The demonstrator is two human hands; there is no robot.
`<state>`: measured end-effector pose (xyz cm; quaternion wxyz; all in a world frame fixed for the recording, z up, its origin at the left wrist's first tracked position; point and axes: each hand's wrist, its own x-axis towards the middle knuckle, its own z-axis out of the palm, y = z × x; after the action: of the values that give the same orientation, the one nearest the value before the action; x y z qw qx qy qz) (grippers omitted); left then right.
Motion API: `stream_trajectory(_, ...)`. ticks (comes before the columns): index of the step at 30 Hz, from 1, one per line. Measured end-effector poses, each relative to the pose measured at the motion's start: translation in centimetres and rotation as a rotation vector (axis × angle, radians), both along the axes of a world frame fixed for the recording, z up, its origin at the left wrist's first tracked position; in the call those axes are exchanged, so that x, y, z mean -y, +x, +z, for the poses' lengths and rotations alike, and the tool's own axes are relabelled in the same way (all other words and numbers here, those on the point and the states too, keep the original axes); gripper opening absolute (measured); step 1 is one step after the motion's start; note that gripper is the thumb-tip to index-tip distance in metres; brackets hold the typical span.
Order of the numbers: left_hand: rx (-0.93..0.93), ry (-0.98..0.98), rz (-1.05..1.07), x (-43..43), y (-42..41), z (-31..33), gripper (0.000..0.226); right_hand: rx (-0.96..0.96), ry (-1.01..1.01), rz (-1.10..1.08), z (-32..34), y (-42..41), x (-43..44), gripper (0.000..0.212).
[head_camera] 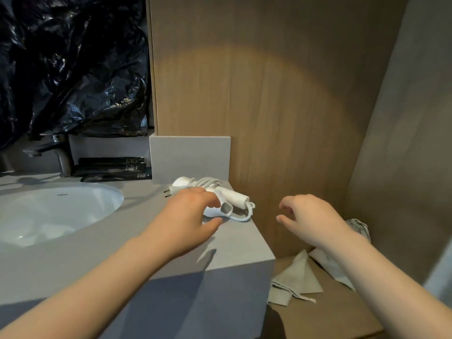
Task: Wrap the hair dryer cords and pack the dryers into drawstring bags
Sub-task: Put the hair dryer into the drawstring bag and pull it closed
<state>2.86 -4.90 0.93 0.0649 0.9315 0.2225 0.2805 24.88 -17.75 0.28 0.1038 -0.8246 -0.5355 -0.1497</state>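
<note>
1 camera is riding on the person's head, facing forward and tilting down at the desk (244, 245) from close above its near right corner. Its wide lens is taking in the sink (61, 211) at the left edge, the wooden wall (269, 106) straight ahead and a lower shelf (330, 314) at the bottom right. Both forearms are entering from the bottom edge, putting the left hand (186, 216) and the right hand (310, 216) near mid-frame, beside the hair dryer (232, 199).
</note>
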Motion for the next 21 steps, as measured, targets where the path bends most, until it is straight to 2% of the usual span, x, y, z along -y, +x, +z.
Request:
stream_trajectory(7,-0.135,-0.02,-0.188,8.5,4.8,-3.9,0.03,-0.009,-0.124,-0.109,-4.2,3.0,10.0,0.024)
stream_trajectory(12,-0.275,-0.064,-0.279,12.4,10.4,-7.6,0.03,-0.12,-0.199,-0.242,-9.1,6.6,15.8,0.031)
stream_trajectory(21,-0.586,-0.195,-0.222,12.1,21.6,-16.9,0.031,-0.393,-0.305,-0.354,-17.6,13.8,19.0,0.034)
